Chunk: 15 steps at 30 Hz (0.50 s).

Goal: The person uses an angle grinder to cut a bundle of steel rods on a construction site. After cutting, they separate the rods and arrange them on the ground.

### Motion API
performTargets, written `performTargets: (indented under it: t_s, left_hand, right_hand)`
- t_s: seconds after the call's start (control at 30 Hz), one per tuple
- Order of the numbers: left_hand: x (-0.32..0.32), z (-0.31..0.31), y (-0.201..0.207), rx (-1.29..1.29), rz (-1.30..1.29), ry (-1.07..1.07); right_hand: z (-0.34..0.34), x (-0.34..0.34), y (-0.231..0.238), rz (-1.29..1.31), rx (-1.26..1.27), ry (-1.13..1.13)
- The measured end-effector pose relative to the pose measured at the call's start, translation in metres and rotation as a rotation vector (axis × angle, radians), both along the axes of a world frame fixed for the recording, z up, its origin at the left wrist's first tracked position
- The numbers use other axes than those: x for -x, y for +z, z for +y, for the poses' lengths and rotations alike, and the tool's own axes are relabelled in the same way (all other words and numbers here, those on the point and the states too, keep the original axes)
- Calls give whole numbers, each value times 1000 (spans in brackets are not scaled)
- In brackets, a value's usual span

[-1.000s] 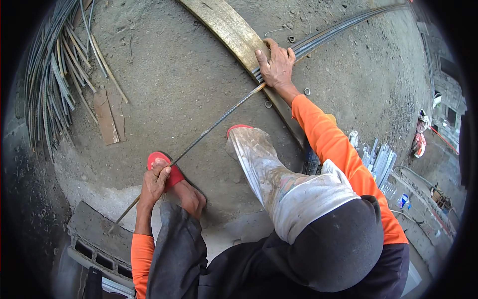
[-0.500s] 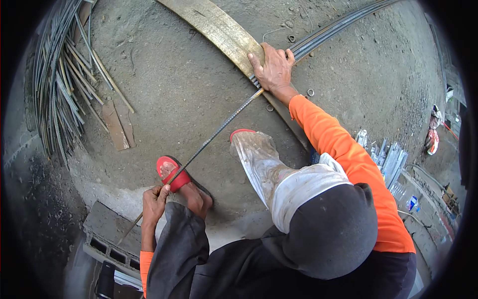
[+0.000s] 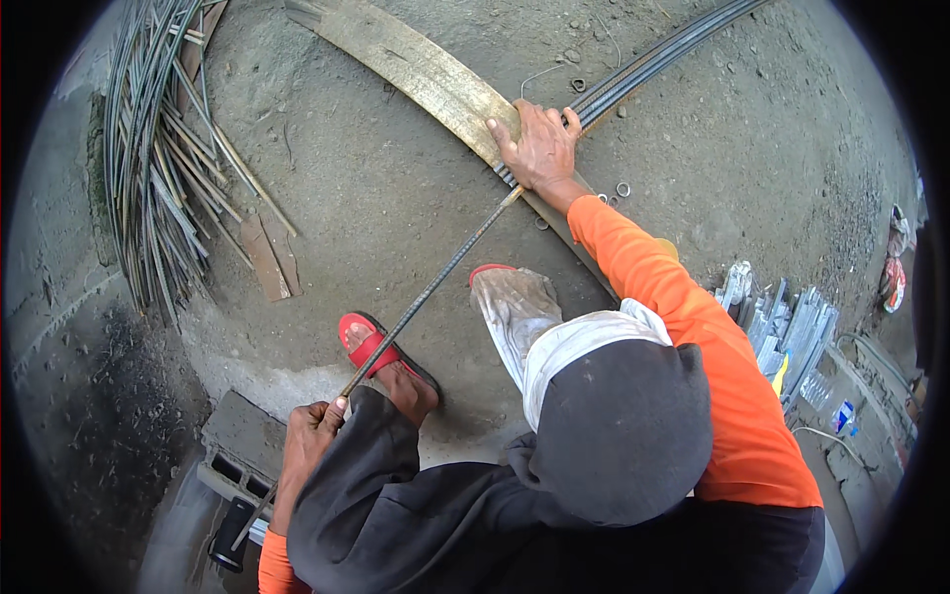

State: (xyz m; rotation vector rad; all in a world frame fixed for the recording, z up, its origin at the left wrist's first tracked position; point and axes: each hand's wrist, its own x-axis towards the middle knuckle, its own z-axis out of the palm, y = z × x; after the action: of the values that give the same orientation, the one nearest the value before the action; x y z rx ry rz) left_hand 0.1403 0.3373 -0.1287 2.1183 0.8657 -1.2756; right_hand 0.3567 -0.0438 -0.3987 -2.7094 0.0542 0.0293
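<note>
A thin ribbed steel bar [image 3: 426, 294] runs slantwise over the concrete ground, past a foot in a red sandal [image 3: 368, 348]. My left hand [image 3: 315, 434] is closed round its lower part beside my knee, and its tail sticks out behind the wrist. The other end meets a wooden plank lying on the ground [image 3: 421, 64]. There, my right hand [image 3: 541, 148] presses down with the fingers curled over a bundle of ribbed steel bars [image 3: 653, 71], which crosses the plank. The palm hides part of the crossing.
A heap of cut bars [image 3: 158, 188] lies far left, with torn cardboard [image 3: 267, 259] beside it. Small metal rings [image 3: 621, 189] lie near my right wrist. Clear plastic scraps [image 3: 797, 332] and a plastic bottle [image 3: 844, 416] are at right. A hollow block [image 3: 242, 436] stands lower left.
My left hand has drawn back a little from the sandal toward my body, still holding the bar. My right hand stays on the bundle. The whole view has shifted slightly.
</note>
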Motion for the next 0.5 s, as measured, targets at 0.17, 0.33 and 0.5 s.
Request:
performTargets:
  t_s: [0.17,0.33,0.5]
  left_hand:
    - [-31,-14,41,-60,-4,-169]
    - [-49,-26,92,-41,-134,-302]
    - [-123,-81,138,-97,-140,-494]
  right_hand:
    - [2,-6,0,-3,-16,-19]
    - [22,-13,5,46,10,34]
    - [-4,-6,0,35,66,-6]
